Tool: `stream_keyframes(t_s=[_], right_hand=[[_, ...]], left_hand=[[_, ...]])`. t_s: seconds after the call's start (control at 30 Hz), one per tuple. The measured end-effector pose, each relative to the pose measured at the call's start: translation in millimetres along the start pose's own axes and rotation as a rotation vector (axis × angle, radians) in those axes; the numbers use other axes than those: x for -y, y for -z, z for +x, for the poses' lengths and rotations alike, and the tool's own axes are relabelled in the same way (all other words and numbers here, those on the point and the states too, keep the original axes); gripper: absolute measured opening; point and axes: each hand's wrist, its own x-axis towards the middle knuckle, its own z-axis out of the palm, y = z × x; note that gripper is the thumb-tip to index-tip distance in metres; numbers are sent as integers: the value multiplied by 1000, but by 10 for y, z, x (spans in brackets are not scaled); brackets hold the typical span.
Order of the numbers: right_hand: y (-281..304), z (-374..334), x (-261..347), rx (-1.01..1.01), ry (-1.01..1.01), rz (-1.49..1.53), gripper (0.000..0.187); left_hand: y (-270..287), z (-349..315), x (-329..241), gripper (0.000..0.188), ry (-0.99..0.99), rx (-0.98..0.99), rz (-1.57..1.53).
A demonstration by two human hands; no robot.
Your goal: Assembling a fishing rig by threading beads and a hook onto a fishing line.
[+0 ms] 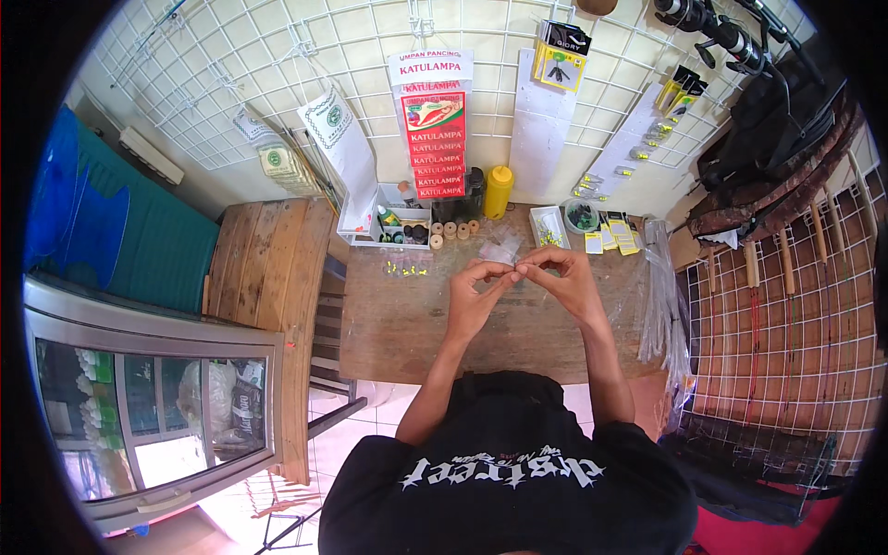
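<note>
Over the far middle of the wooden table, my left hand and my right hand meet fingertip to fingertip. Both are closed in a pinch on what looks like a small clear plastic bag, which reaches out beyond the fingers. Whatever it may contain is too small to make out. Left of the hands lies a row of small yellow-and-silver pieces. To the right stands a white tray with more small yellow pieces, next to a round clear tub.
Several round wooden pieces, a white compartment box and a yellow squeeze bottle line the table's back. Yellow-and-white cards and long clear plastic sleeves lie right. A white wire grid carries hanging packets. A glass cabinet stands left.
</note>
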Motion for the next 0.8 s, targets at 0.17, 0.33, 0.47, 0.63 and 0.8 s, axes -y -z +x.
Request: stream_keyframes(t_s=[0.17, 0.33, 0.47, 0.63, 0.8], right_hand=[[-2, 1, 19, 12, -23, -23, 12], [11, 2, 8, -3, -35, -47, 11], [20, 9, -23, 14, -43, -39, 10], [2, 17, -37, 57, -19, -89, 9], [-41, 19, -61, -47, -87, 136, 10]], left_hand=[[20, 2, 13, 14, 11, -4, 53], [62, 23, -10, 14, -20, 28, 130], [69, 40, -41, 14, -62, 52, 205], [100, 57, -123, 14, -70, 90, 272], [130, 60, -44, 15, 68, 152, 4]])
